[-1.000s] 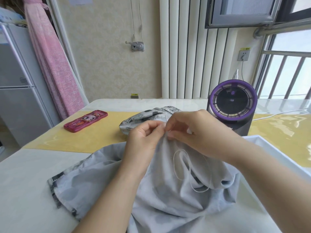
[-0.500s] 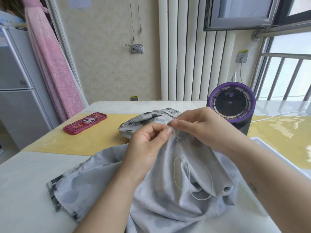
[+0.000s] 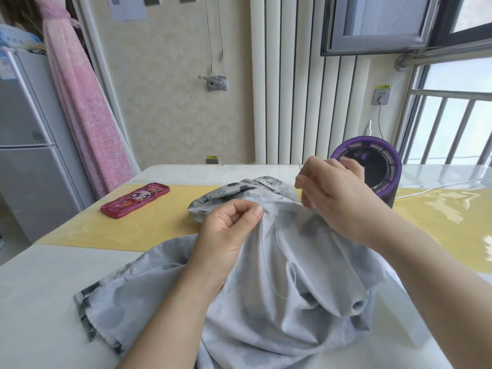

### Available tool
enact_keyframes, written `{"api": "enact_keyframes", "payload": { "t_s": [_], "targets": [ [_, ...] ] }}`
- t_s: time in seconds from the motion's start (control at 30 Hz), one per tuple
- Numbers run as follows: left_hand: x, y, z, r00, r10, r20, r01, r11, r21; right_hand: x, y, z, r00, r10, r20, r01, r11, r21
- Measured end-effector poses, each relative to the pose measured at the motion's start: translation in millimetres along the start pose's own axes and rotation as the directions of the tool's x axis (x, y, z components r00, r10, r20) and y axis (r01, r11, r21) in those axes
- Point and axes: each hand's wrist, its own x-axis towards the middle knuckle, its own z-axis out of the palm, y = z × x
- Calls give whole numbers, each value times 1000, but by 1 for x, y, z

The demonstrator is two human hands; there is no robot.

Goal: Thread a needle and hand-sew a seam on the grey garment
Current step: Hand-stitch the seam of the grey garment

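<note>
Pale desk [image 3: 40, 288] carries the grey garment [image 3: 266, 315]; left hand [image 3: 226, 233] pinches its fold taut so right hand [image 3: 335, 198], fingers [image 3: 302, 182] gripping the needle [image 3: 298, 166], can pull thread [image 3: 277, 235].

A red phone case [image 3: 135, 200] is laid on the table [image 3: 40, 288]; a purple fan [image 3: 372, 169] is placed beside the window.

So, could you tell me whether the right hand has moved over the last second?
Yes. The right hand, pinching the needle, has moved up and right, away from the left hand gripping the garment, toward the purple fan.
</note>
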Motion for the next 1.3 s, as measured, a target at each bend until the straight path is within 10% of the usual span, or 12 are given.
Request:
{"api": "enact_keyframes", "payload": {
  "t_s": [0.07, 0.13, 0.23, 0.27, 0.33, 0.43, 0.57, 0.7, 0.77, 0.93, 1.07, 1.3],
  "targets": [
    [0, 0, -1, 1000, -10, -3, 10, 1000, -5, 0, -6, -6, 993, 97, 65, -112, 947, 300],
    [-1, -1, -1, 1000, -23, -3, 23, 1000, -9, 0, -17, -13, 957, 173, 231, -287, 492, 822],
    [-1, 0, 0, 999, -33, 5, 33, 999, -19, 2, -23, -15, 944, 115, 311, -304, -70, 950],
    [-1, 0, 0, 999, -36, 7, 36, 999, -22, 3, -22, -13, 956, 125, 266, -264, -34, 964],
    [-1, -1, 0, 999, -41, 13, 42, 999, -16, 2, -18, -6, 986, 140, 92, -147, 453, 879],
    [-1, -1, -1, 999, -48, 6, 48, 999, -6, -1, -3, 4, 999, -15, -28, 20, 983, 180],
    [-1, -2, -1, 998, -59, -7, 59, 998, -6, 5, 3, 3, 992, 126, -13, -119, 962, 248],
    [-1, -2, -1, 997, -76, -10, 76, 997, 2, 6, -7, -15, 933, 255, 253, -274, 48, 961],
    [-1, -1, -1, 997, -72, -12, 73, 997, 7, 7, -7, -16, 938, 242, 250, -241, -66, 968],
    [-1, 0, 0, 999, -49, -5, 49, 998, 31, 7, -7, -3, 923, 372, 97, -254, 401, 880],
    [-2, 1, -1, 1000, -21, 10, 21, 999, 43, -3, -15, 0, 983, 171, -61, -123, 874, 471],
    [-1, 6, -6, 996, 29, 79, -44, 981, 188, -12, -15, 26, 996, -89, -3, 89, 992, -91]
  ]
}}
